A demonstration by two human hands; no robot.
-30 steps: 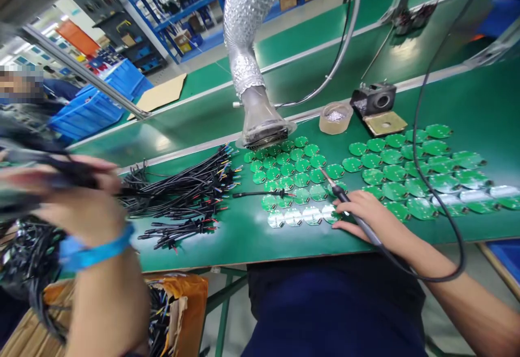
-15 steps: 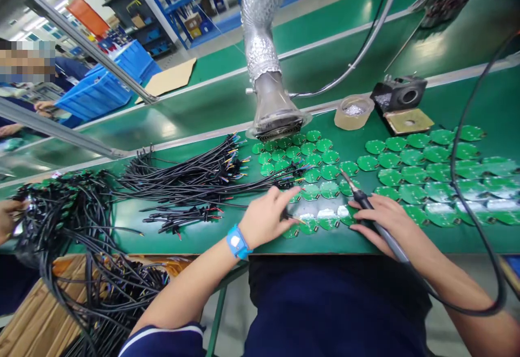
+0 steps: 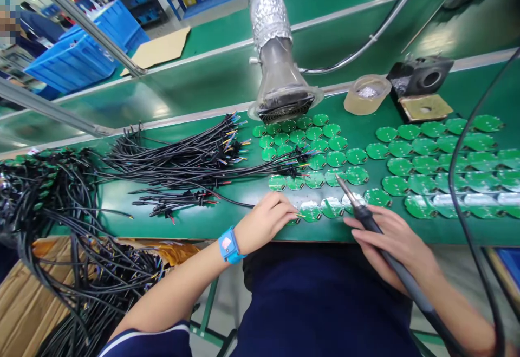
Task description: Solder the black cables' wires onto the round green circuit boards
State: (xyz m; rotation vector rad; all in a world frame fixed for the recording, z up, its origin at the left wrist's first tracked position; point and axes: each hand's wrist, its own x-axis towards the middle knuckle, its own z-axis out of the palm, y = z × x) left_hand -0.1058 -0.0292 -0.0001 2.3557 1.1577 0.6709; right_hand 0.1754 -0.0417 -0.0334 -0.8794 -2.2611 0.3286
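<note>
My left hand [image 3: 264, 222], wearing a blue wristband, is closed in a pinch on the wire end of a black cable [image 3: 235, 201]. The thin bare-looking tips poke out past the fingertips, beside a round green circuit board [image 3: 310, 211] in the front row. In my right hand [image 3: 400, 240] is a soldering iron [image 3: 369, 220], its metal tip pointing up and left over the boards. Whether the tip touches a board I cannot tell. Left of the boards lies a bundle of black cables [image 3: 174, 154] with coloured wire ends.
A fume extractor hood [image 3: 284, 97] hangs over the back boards. Behind stand a solder container [image 3: 366, 96] and an iron stand with a sponge [image 3: 424, 83]. The iron's cord [image 3: 454, 167] loops at right. Tangled cables [image 3: 44, 189] spill off the left edge over a cardboard box [image 3: 36, 297].
The fingers of my left hand have drawn together around the cable end near the front row. My right hand still holds the soldering iron. The whole view has shifted.
</note>
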